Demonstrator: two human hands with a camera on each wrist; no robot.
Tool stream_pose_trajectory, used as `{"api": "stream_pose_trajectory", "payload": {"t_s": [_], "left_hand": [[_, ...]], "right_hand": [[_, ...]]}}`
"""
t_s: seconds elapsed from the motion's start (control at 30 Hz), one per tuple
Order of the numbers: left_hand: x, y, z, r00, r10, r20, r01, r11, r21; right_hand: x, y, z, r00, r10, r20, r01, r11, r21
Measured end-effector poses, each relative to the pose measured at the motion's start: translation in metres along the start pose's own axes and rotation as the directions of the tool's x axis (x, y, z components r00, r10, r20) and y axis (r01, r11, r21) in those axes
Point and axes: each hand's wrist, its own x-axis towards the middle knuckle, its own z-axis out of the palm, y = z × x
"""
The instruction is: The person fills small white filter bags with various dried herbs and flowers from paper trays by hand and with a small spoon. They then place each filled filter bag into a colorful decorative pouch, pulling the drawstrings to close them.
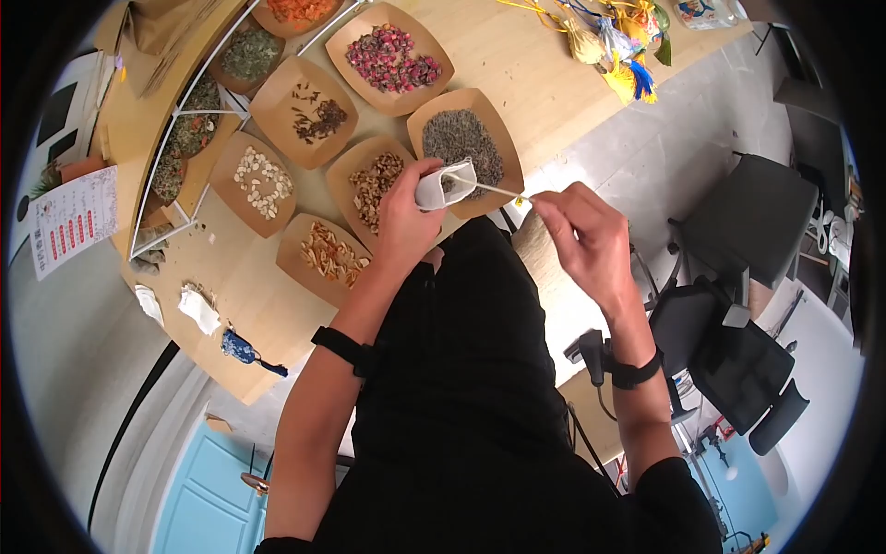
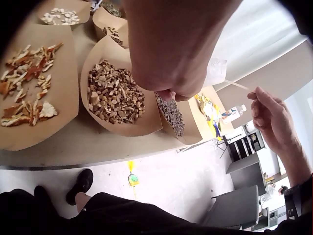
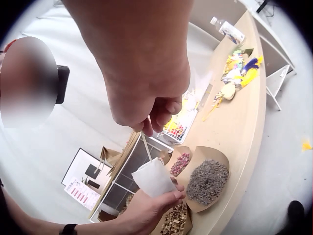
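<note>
My left hand (image 1: 406, 208) grips a small white pouch (image 1: 432, 191) between thumb and fingers, its mouth open toward the right, some dark contents showing inside. From my right hand (image 1: 586, 240), a thin pale stick (image 1: 498, 190) reaches into that mouth, pinched at its outer end. In the right wrist view the stick (image 3: 146, 148) enters the top of the upright pouch (image 3: 152, 177). Close behind the pouch lies a brown paper tray (image 1: 509, 152) of grey-purple dried buds (image 1: 461, 138). The left hand is above a tray of brown chopped pieces (image 1: 374, 185).
More paper trays hold dried rosebuds (image 1: 392, 57), cloves-like bits (image 1: 318, 118), white slices (image 1: 263, 185) and orange peel strips (image 1: 323, 251). A wire rack (image 1: 171, 120) stands at left. Tasselled sachets (image 1: 618, 46) and a bottle (image 3: 227, 30) lie at the far end; black chairs (image 1: 752, 217) stand at right.
</note>
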Motion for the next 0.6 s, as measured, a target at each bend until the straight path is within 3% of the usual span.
{"api": "stream_pose_trajectory", "payload": {"t_s": [0.07,0.2,0.27,0.3,0.33,0.37,0.4,0.5,0.53,0.6], "left_hand": [[0.000,0.004,-0.004,1.000,-0.017,0.023,0.018,0.999,-0.032],[-0.004,0.014,-0.021,0.995,-0.075,0.060,0.079,0.994,-0.077],[-0.008,0.022,-0.036,0.979,-0.167,0.116,0.195,0.934,-0.298],[-0.009,0.036,-0.048,0.976,-0.174,0.129,0.205,0.934,-0.293],[-0.011,0.046,-0.059,0.982,-0.156,0.110,0.182,0.941,-0.285],[-0.013,0.054,-0.073,0.975,-0.155,0.160,0.206,0.901,-0.382],[-0.016,0.063,-0.086,0.967,-0.148,0.209,0.232,0.851,-0.472],[-0.025,0.100,-0.130,0.959,-0.126,0.255,0.250,0.798,-0.548],[-0.028,0.106,-0.142,0.954,-0.109,0.279,0.259,0.766,-0.588],[-0.037,0.116,-0.163,0.963,-0.022,0.267,0.183,0.781,-0.597]], "right_hand": [[-0.002,-0.014,-0.008,0.999,-0.040,0.004,0.041,0.999,-0.036],[-0.012,-0.012,-0.021,0.994,-0.038,-0.107,0.046,0.996,0.079],[-0.014,0.005,-0.013,0.915,0.370,-0.159,-0.293,0.882,0.368],[-0.013,0.017,-0.007,0.921,0.351,-0.168,-0.268,0.886,0.378],[-0.011,0.033,0.001,0.873,0.465,-0.146,-0.392,0.848,0.356],[-0.009,0.046,0.009,0.811,0.572,-0.124,-0.510,0.794,0.331],[-0.007,0.055,0.018,0.824,0.553,-0.126,-0.487,0.803,0.344],[0.003,0.069,0.042,0.871,0.475,-0.127,-0.454,0.877,0.159],[0.006,0.070,0.045,0.880,0.458,-0.129,-0.435,0.884,0.171],[0.014,0.070,0.050,0.920,0.386,-0.064,-0.390,0.894,-0.220]]}}
